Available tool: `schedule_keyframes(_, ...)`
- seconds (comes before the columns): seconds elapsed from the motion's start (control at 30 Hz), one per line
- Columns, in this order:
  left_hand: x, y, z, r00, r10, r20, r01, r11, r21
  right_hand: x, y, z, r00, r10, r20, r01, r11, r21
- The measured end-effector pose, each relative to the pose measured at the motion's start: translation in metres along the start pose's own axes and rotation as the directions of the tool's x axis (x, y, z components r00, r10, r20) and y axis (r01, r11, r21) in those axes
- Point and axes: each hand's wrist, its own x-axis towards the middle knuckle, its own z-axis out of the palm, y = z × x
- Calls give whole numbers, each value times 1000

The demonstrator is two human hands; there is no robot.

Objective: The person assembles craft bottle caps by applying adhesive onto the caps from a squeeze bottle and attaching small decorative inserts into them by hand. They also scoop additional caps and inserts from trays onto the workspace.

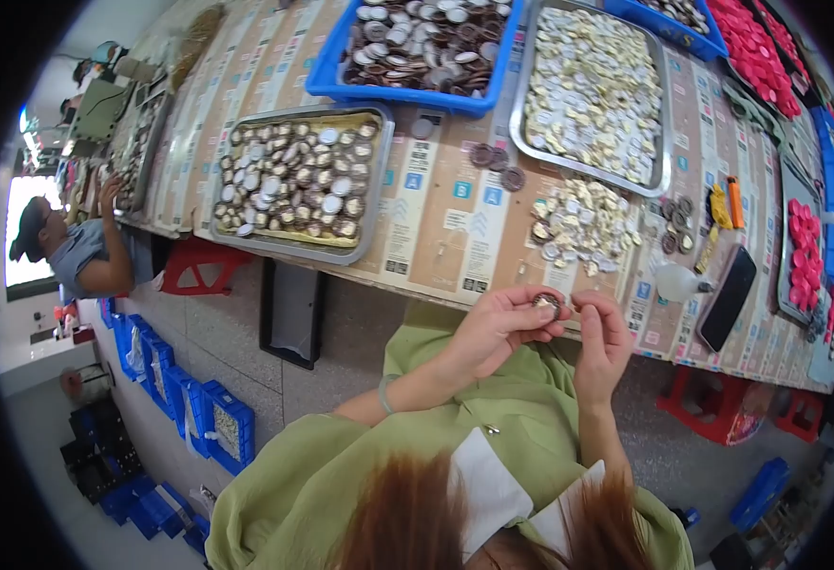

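Observation:
Just off the table's front edge, my left hand [504, 328] pinches a small round brown disc [547, 304] with a shiny centre. Close to its right, my right hand [600, 337] has thumb and forefinger together near the disc; whether anything tiny is between them is too small to tell. Beyond both hands lies a loose pile of small gold and silver pieces [586, 223]. Several dark round discs [512, 179] lie behind that pile, and more lie to its right.
Metal trays of small parts stand left [371, 204] and back centre [665, 123], beside a blue bin [407, 101]. A phone [728, 297], clear bottle [675, 283] and orange tool [735, 202] lie right. Red stools [203, 266] stand below the table. Another person [89, 252] sits far left.

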Motion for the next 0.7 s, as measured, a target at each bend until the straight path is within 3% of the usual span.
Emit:
schedule_keyframes(0.1,-4,13,0,999,-10,-48,14,996,85,1,1,1,999,-23,-23,23,1000,5)
schedule_keyframes(0.17,-2,27,-7,956,266,-121,-205,907,368,3,-2,-3,999,-23,-24,23,1000,3)
schedule_keyframes(0.23,-7,60,-24,776,616,-137,-413,661,627,5,-1,-11,996,-61,-69,60,998,-26)
schedule_keyframes(0.27,-12,81,-30,577,802,-154,-333,404,852,5,0,-17,994,-57,-90,54,998,-33)
schedule_keyframes(0.3,-17,103,-47,491,841,-227,-116,322,940,5,0,-22,994,-59,-95,56,998,-34)
schedule_keyframes(0.37,-21,138,-81,289,957,21,84,-47,995,5,0,-30,976,-90,-200,76,994,-74)
schedule_keyframes(0.4,-22,148,-86,289,957,27,81,-53,995,3,4,-37,970,-88,-225,76,995,-60)
schedule_keyframes(0.43,-24,155,-88,245,963,112,286,-183,941,4,6,-38,970,-89,-228,78,995,-59)
schedule_keyframes(0.47,-23,160,-88,216,955,205,480,-287,829,5,8,-38,906,-161,-391,129,986,-108)
schedule_keyframes(0.5,-17,159,-85,215,954,207,477,-288,831,7,9,-39,811,-233,-537,169,971,-167)
schedule_keyframes(0.57,4,146,-65,228,921,317,184,-360,914,13,17,-49,778,-276,-564,179,958,-223)
schedule_keyframes(0.63,34,123,-60,475,874,104,-30,-102,994,20,24,-61,711,-359,-605,187,925,-330)
schedule_keyframes(0.7,60,105,-50,521,834,181,83,-260,962,29,27,-69,745,-352,-567,148,916,-373)
